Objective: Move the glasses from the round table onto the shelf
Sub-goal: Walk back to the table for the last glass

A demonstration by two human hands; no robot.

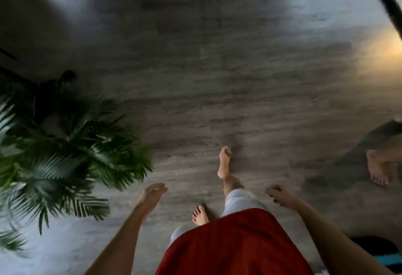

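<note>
Dim, motion-blurred floor, warm glow perhaps from the right, edges warped.

Grey wood-plank floor, green palm plant at left, another person's bare foot at right

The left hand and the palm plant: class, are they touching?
Apart. The head view shows bare wood floor between the open left hand and the nearest fronds of the palm plant.
</note>
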